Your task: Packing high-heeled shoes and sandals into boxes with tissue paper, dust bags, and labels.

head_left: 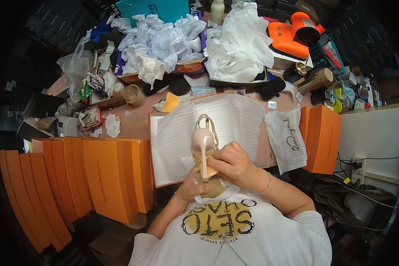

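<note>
In the lower centre, the left hand (188, 188) and right hand (235, 164) both grip closed around a pale pink high-heeled sandal (204, 148), just below the open shoe box (159, 177).

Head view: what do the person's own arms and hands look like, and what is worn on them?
Both forearms are bare, with no gloves. The right hand has a thin, pale bracelet at the wrist. The left hand shows no ring, watch or band that I can make out. Short white sleeves of a T-shirt with a dark and yellow print on the chest end above the elbows.
</note>
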### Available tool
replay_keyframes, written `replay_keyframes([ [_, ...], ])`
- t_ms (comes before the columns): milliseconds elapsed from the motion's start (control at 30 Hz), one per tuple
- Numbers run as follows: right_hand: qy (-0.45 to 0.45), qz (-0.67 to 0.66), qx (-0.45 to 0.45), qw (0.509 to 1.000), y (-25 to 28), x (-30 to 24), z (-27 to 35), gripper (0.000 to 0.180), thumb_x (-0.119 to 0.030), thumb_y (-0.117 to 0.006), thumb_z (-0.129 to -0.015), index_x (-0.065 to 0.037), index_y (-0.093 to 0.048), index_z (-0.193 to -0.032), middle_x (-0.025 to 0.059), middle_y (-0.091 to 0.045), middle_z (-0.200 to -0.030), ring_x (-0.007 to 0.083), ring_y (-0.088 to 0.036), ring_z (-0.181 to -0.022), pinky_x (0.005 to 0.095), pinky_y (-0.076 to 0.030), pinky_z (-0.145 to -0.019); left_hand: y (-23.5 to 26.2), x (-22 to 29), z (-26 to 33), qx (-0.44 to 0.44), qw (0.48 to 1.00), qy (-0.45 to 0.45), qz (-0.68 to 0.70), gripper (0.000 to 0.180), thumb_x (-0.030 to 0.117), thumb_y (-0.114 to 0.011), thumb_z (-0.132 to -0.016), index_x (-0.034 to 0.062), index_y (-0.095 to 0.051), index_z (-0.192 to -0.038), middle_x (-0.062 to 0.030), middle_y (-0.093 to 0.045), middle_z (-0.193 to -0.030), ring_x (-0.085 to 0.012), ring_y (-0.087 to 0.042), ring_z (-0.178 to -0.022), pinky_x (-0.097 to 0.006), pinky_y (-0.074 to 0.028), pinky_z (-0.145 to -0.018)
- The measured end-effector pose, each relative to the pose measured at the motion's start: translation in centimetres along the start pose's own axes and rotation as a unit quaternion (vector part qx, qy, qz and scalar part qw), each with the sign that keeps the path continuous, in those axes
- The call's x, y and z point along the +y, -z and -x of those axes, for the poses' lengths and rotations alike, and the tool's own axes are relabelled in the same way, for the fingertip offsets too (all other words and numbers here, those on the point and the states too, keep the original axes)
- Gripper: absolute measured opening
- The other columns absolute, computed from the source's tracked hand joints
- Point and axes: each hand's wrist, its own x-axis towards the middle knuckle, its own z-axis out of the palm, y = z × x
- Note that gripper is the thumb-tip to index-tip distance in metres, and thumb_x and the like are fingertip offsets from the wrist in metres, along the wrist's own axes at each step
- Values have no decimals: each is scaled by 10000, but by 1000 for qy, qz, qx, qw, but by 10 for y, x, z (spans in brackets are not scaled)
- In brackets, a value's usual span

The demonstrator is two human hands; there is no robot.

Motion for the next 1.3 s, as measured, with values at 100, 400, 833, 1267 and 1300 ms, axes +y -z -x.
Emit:
replay_keyframes([
  [100, -38, -47, -8, 998, -12, -2, 4, 349, -49, -696, -670, -68, -636, -1013, 46, -562, -920, 210, -531, -781, 313, -380, -689, -8, 9, -1, -4, 1000, -2, 13, 805, 284, -704, -670, 22, -365, -1352, -86, -518, -1210, -184, -533, -1134, -308, -434, -977],
  [400, -161, -152, 71, 973, -21, 35, -29, 229, 38, -614, -779, -31, -643, -995, 100, -559, -871, 221, -569, -726, 304, -446, -616, 10, -5, -2, 82, 986, -53, 139, 607, 122, -622, -713, 10, -391, -1263, -141, -571, -1061, -227, -602, -988, -356, -516, -878],
  [833, -198, -221, -29, 955, 30, 92, -133, 625, -324, -651, -871, 27, -439, -1342, 233, -528, -1294, 309, -537, -1176, 385, -421, -983, 27, 55, 7, 119, 919, -79, -367, 612, 140, -652, -698, -13, -440, -1251, -135, -621, -1016, -227, -611, -951, -337, -462, -890],
  [1267, -285, -320, -460, 777, 67, 46, -3, 857, -342, -665, -808, -49, -194, -1461, 229, -609, -1076, 323, -606, -987, 354, -455, -864, -38, 78, -3, 11, 654, -267, -708, 453, 2, -647, -718, 30, -583, -1166, -130, -611, -1023, -289, -563, -1043, -397, -394, -1009],
  [1300, -281, -310, -425, 803, 69, 46, 12, 825, -328, -655, -812, -61, -212, -1454, 217, -609, -1067, 318, -603, -970, 352, -453, -855, -24, 71, -4, 74, 674, -262, -687, 434, -8, -644, -715, 21, -596, -1146, -134, -609, -1018, -292, -562, -1042, -393, -408, -990],
])
